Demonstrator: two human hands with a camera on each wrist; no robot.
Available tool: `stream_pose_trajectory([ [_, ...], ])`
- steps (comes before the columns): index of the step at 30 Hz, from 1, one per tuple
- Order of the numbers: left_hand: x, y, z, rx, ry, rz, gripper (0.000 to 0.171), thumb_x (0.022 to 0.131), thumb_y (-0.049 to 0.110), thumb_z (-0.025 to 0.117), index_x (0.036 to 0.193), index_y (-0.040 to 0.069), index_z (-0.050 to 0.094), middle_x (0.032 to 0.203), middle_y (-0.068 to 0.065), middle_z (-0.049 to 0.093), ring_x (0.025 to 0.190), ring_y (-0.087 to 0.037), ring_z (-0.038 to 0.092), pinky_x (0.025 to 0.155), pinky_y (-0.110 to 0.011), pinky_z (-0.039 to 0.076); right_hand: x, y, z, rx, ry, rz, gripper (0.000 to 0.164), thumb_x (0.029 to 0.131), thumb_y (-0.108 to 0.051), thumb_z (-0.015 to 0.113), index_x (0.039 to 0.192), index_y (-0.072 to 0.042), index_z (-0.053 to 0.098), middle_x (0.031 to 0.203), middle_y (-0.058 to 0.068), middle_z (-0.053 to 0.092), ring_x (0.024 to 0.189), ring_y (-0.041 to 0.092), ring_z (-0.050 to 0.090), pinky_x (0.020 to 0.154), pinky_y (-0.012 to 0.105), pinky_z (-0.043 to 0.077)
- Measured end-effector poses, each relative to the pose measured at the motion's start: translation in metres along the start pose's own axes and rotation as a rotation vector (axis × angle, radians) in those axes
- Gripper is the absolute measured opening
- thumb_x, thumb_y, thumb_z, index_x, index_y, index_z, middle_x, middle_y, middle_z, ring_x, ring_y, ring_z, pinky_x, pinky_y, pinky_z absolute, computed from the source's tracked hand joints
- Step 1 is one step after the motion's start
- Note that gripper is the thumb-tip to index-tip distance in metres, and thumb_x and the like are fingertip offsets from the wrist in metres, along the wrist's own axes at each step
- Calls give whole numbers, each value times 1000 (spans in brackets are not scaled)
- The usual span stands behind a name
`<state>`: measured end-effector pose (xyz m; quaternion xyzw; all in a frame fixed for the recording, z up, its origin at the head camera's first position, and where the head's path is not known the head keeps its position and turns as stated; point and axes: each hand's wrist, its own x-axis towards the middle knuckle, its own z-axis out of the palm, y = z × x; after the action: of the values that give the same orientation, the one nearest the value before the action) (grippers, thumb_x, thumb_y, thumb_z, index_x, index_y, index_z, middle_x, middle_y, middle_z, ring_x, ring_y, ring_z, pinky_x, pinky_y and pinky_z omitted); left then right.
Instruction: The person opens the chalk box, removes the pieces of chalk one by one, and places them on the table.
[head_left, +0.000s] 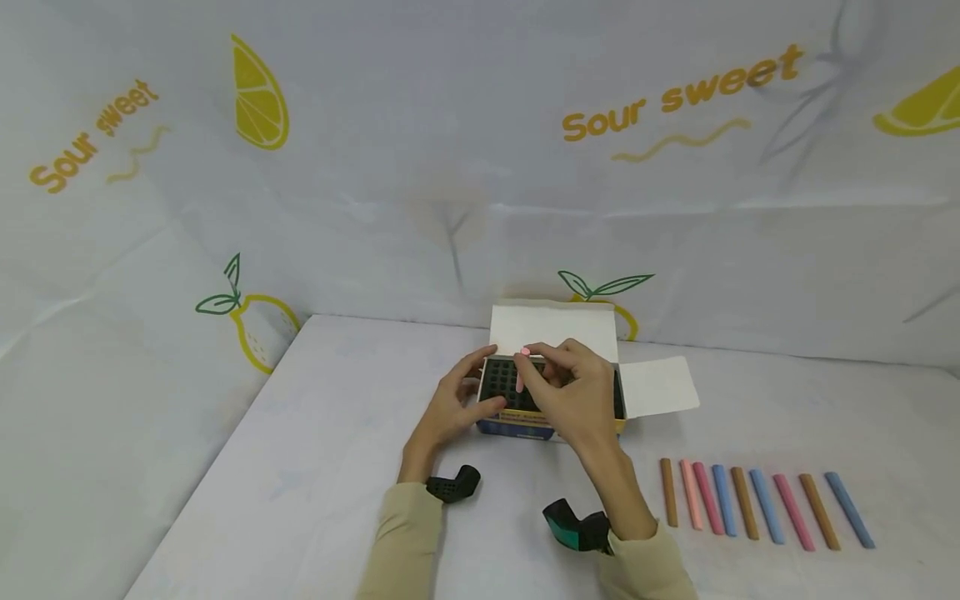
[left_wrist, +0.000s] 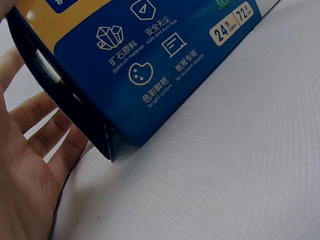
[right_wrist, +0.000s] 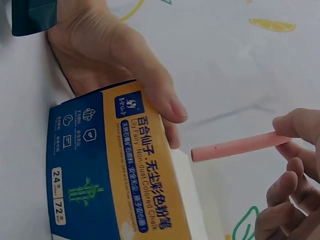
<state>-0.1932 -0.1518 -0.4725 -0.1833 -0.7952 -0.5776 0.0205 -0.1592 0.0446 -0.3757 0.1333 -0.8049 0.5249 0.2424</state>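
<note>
A blue and yellow chalk box (right_wrist: 82,165) stands with its white lid (head_left: 555,323) raised, and a black grid of square holes (head_left: 498,379) fills its inside. My left hand (head_left: 453,406) grips the box's left end, thumb on the front rim and fingers round the side. Between thumb and fingertips, my right hand (head_left: 581,392) pinches one end of a light pink chalk stick (right_wrist: 235,147). The stick points down over the grid in the head view; in the right wrist view its free end is clear of the box's printed front. My right hand hides part of the grid.
Several brown, pink and blue chalk sticks (head_left: 763,507) lie in a row on the white cloth at the right. A white side flap (head_left: 662,387) sticks out from the box's right end. Behind the box rises a white cloth backdrop (head_left: 420,167) printed with lemons.
</note>
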Motion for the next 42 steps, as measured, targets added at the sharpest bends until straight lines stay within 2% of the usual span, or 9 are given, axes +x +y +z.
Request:
stream_pose_trajectory([
  [6, -1, 2, -2, -3, 10, 3, 77, 86, 46, 76, 154, 25, 46, 129, -13, 62, 117, -23, 56, 105, -49, 49, -6, -4, -13, 8, 1, -38, 7, 77, -3, 86, 83, -5, 82, 62, 2, 48, 54, 4, 41, 51, 19, 36],
  [13, 0, 4, -2, -7, 13, 21, 78, 85, 45, 77, 154, 25, 46, 129, -15, 62, 115, -24, 57, 103, -49, 50, -11, -11, -31, -8, 8, -61, 7, 77, -1, 86, 80, -5, 81, 64, 2, 49, 57, 5, 42, 50, 16, 37],
  [18, 1, 3, -2, -1, 6, 28, 79, 86, 47, 76, 155, 24, 45, 128, -14, 62, 114, -22, 57, 103, -48, 51, -15, -15, -47, -52, -11, -58, 8, 76, -2, 86, 78, -7, 80, 64, 0, 49, 57, 5, 42, 48, 17, 38],
  [24, 0, 3, -3, -5, 1, 42, 77, 88, 40, 77, 155, 22, 45, 129, -14, 63, 115, -21, 57, 103, -48, 51, -19, -16, -67, -147, -18, -60, 7, 76, -5, 87, 78, -9, 81, 64, -3, 50, 59, 3, 44, 47, 18, 37],
  [34, 0, 1, -1, -17, -6, 29, 76, 87, 37, 78, 155, 23, 46, 127, -15, 63, 113, -21, 56, 102, -48, 50, -19, -14, -89, -231, -18, -60, 7, 76, -7, 87, 79, -9, 81, 66, -4, 52, 57, 1, 44, 47, 18, 37],
  [42, -1, 1, 1, -14, -7, 33, 76, 87, 39, 77, 155, 23, 45, 127, -15, 62, 113, -21, 56, 102, -49, 50, -16, 3, -125, -310, -33, -13, 9, 74, -7, 88, 79, -9, 81, 66, -7, 53, 62, 0, 45, 55, 17, 36],
])
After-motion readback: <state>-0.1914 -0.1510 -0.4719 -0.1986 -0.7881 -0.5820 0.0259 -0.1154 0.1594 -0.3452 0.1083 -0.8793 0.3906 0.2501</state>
